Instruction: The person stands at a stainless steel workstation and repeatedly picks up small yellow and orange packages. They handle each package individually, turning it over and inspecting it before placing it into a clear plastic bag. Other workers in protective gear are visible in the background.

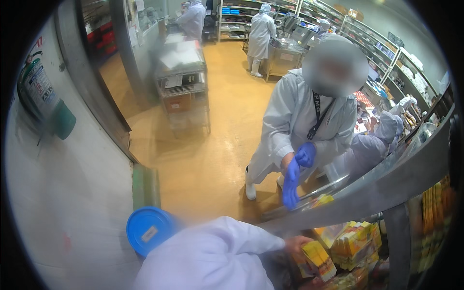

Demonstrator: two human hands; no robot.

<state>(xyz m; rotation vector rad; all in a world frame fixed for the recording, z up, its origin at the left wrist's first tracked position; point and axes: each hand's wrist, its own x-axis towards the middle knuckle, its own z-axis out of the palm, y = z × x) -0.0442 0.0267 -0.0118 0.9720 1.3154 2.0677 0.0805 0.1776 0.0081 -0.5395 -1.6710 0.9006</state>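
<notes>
My left hand [298,244] reaches out from a white sleeve at the bottom and grips the upper end of a stack of yellow printed packets [319,260]. The stack tilts down to the right. Under its lower end shows a small reddish patch that may be part of my right hand; it is too hidden to be sure. Just beyond the stack, more bundled yellow packets [353,241] stand in a pile below a grey metal frame bar [362,204]. Clear wrapped goods [348,281] lie beneath them, partly dark.
Across the bar, a co-worker [308,119] in white pulls on blue gloves. A blue-lidded drum [136,232] stands beside my shoulder. A wire rack [183,87] is on the yellow floor; a fire extinguisher [38,85] hangs on the left wall. Other workers and shelves are behind.
</notes>
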